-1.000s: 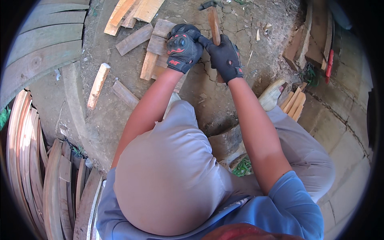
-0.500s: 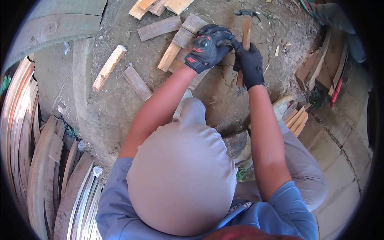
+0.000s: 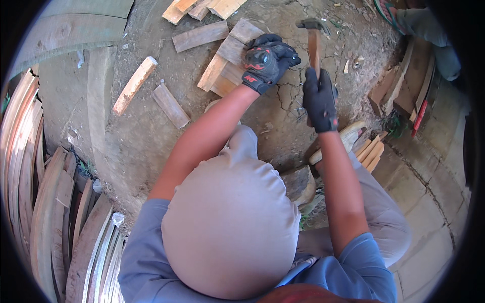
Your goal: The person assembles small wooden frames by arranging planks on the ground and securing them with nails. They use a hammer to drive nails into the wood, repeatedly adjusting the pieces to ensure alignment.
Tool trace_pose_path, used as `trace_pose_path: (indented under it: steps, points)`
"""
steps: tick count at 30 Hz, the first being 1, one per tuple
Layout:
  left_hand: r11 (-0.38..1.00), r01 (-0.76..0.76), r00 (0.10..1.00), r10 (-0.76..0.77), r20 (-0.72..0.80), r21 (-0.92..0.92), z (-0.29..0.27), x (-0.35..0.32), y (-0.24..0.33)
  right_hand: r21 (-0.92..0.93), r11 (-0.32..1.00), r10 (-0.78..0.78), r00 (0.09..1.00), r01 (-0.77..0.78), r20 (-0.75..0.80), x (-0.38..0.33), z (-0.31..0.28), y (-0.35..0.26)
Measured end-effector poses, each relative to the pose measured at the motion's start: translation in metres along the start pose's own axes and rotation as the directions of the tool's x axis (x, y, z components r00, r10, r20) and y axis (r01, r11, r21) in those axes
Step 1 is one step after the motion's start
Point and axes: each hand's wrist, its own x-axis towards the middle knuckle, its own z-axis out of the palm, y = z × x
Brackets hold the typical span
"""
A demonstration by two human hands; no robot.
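A black work glove covers my left hand point(image 3: 270, 59), its fingers curled in beside a group of short boards point(image 3: 234, 49) on the ground. A tiny bright spot shows at its fingertips; what the fingers hold is too small to make out. To the right, my right hand point(image 3: 320, 98), also gloved in black, is wrapped round the wooden handle of a claw hammer point(image 3: 313, 48). The hammer's dark metal head points away from me, raised above the dirt and apart from the left hand.
Loose wood pieces point(image 3: 135, 86) lie at the left, and more short blocks point(image 3: 202, 10) at the far edge. Stacked planks point(image 3: 48, 212) fill the lower left. Thick timbers point(image 3: 389, 91) and a red tool point(image 3: 419, 118) lie at the right. Another person's leg point(image 3: 424, 25) shows at the far right.
My right hand has moved away from the left hand, slightly right and nearer to me, and now grips the hammer's handle lower down. The left hand has shifted slightly right, its fingers curled.
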Motion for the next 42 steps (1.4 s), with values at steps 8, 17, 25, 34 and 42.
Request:
trace_pose_path:
  steps: [8,17,25,34,42]
  points:
    - [0.990,0.021,1.000,-0.023,0.017,0.140,0.002,-0.001,0.002,-0.355,0.917,-0.182,0.983,0.183,0.038,-0.071,-0.030,0.035]
    - [0.986,0.057,0.998,-0.051,-0.042,0.157,0.007,0.001,-0.002,-0.349,0.921,-0.190,0.982,0.176,-0.007,-0.076,-0.021,0.026]
    - [0.980,0.031,0.999,-0.022,-0.047,0.196,0.006,0.003,0.003,-0.428,0.887,-0.186,0.982,0.171,0.005,-0.072,-0.025,0.023]
    - [0.974,0.089,0.996,-0.089,-0.007,0.208,0.004,0.005,0.010,-0.483,0.854,-0.200,0.979,0.196,0.044,-0.067,-0.015,0.038]
    - [0.969,0.041,0.999,-0.035,-0.032,0.244,0.005,0.004,0.007,-0.506,0.826,-0.264,0.963,0.251,0.046,-0.065,-0.008,0.042]
